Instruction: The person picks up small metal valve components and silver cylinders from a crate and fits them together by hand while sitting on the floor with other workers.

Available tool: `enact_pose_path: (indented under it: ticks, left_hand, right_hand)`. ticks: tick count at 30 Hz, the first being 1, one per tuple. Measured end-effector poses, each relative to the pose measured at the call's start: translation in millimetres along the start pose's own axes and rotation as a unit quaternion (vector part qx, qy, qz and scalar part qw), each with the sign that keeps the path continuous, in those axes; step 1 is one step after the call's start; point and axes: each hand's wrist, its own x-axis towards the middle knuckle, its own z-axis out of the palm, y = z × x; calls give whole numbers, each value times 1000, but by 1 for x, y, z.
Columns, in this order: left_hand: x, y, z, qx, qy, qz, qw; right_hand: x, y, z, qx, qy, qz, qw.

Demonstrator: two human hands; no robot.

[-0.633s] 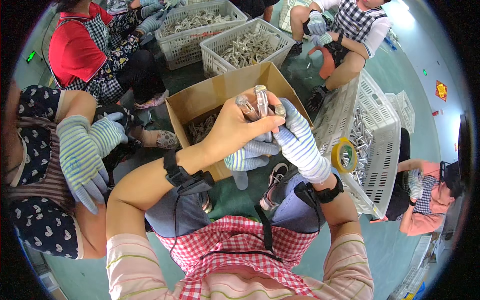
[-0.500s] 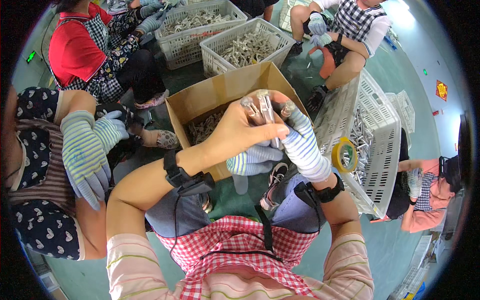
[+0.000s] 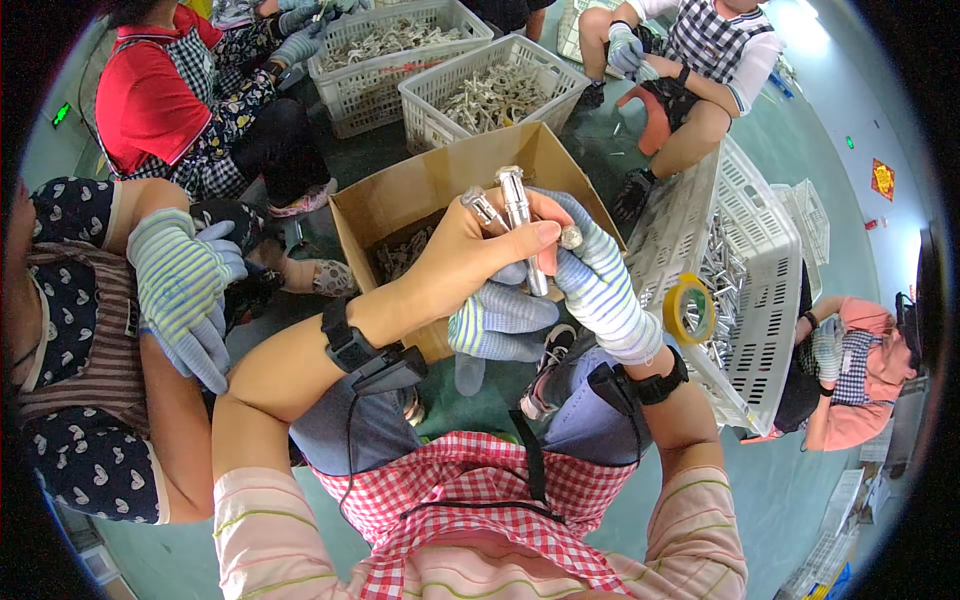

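Note:
My bare left hand (image 3: pixel 478 248) is closed, gripping a shiny cylindrical metal fitting (image 3: pixel 515 205) between thumb and fingers. A second metal fitting (image 3: pixel 482 207) sticks out beside it. To the right, my right hand (image 3: pixel 603 280), in a striped knit glove, is curled with the round end of another metal fitting (image 3: pixel 571 237) showing at its fingers. Both hands meet above the near part of an open cardboard box (image 3: pixel 460 178), which holds many small metal pieces. Just below them hangs a second striped glove (image 3: pixel 495 322); what holds it is hidden.
Two white crates of metal parts (image 3: pixel 410 118) stand beyond the box. At right, a tilted white crate (image 3: pixel 765 330) holds silver pieces, with a yellow tape roll (image 3: pixel 689 308) at its near side. Close on my left sits a person in striped gloves (image 3: pixel 180 275); other people sit around.
The metal fittings in my left hand have tilted and now stand out higher above the fingers. My right-hand fingers have shifted slightly. The neighbour's gloved hands at left have moved.

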Motion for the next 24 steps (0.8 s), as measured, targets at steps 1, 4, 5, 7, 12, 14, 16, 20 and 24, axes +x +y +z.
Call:
enact_pose_path:
  ticks: [1,4,5,7,12,14,16,20,24]
  left_hand:
    - [0,0,0,1,-2,1,1000]
    - [1,-3,-1,6,-3,8,1000]
    - [1,-3,-1,7,-2,7,1000]
    - [2,-3,0,-2,-6,8,1000]
    - [6,-4,0,-17,-22,1,1000]
    - [3,-3,-1,-18,-19,-2,1000]
    - [2,-2,-1,-6,-8,-15,1000]
    - [5,-5,-1,-16,-12,-16,1000]
    - [3,-5,-1,-9,-10,-24,1000]
  right_hand:
    - [0,0,0,-1,3,-2,1000]
    - [0,3,-2,1,4,5,1000]
    - [0,4,-3,2,1,14,1000]
    - [1,5,-4,-2,-4,6,1000]
    - [-1,5,-9,-12,-7,12,1000]
    - [0,8,-8,15,-15,28,999]
    - [-1,7,-6,9,-16,23,1000]
    - [-2,-1,-4,-5,-13,24,1000]
    - [-3,1,-5,53,-12,55,997]
